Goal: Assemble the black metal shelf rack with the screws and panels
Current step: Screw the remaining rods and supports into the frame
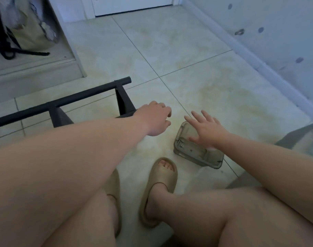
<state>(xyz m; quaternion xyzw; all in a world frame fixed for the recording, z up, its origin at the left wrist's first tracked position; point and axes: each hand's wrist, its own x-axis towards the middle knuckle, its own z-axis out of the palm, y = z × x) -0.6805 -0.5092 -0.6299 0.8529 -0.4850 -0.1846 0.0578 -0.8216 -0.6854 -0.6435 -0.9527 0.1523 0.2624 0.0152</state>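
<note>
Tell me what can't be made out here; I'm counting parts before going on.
Head view, left hand: curled fingers hide whether it holds a screw.
Head view, clear box: right hand covers part; the bits inside are too small to identify.
Head view, black rack frame: cut off by the left edge, lower part behind the left forearm.

- The rack (66, 101) is lying on the floor (170, 50) at left.
- The tray (202, 155) is sitting right of it, with screws (181, 143) lying inside (at its left end).
- The right hand (208, 131) is hanging over the tray, and the left hand (157, 120) is hanging between tray and rack.
</note>
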